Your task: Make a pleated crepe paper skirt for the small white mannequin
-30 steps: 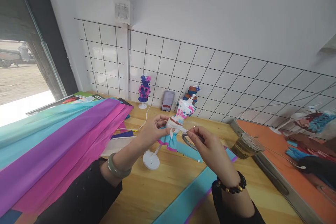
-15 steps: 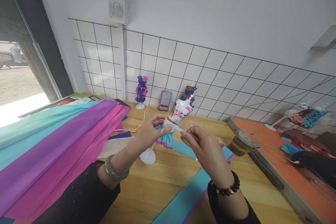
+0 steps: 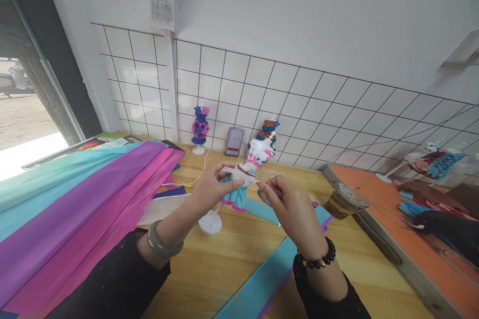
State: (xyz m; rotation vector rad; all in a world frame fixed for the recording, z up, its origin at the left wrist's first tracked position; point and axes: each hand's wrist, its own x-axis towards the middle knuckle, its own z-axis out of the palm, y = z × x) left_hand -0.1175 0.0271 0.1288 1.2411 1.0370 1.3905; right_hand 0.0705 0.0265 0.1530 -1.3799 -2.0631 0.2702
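Note:
A small white mannequin (image 3: 258, 154) with pink and blue patches leans on a thin rod over a round white base (image 3: 210, 223). My left hand (image 3: 212, 188) pinches the gathered teal-and-pink paper skirt (image 3: 235, 198) against the mannequin's waist. My right hand (image 3: 287, 203) holds a roll of clear tape (image 3: 267, 198) and pulls a strip (image 3: 247, 176) across the waist. A teal paper strip (image 3: 262, 211) trails from the skirt toward my right hand.
Wide sheets of teal, purple and pink crepe paper (image 3: 75, 199) cover the left of the wooden table (image 3: 220, 274). Two dressed mannequins (image 3: 200, 127) and a phone (image 3: 234, 142) stand by the tiled wall. A lidded drink cup (image 3: 342, 203) sits right, beside an orange tray (image 3: 392, 229).
Both hands and the mannequin stay together; my left fingers have closed tighter over the skirt's top and the tape strip lies flatter across the waist. The camera shifted slightly.

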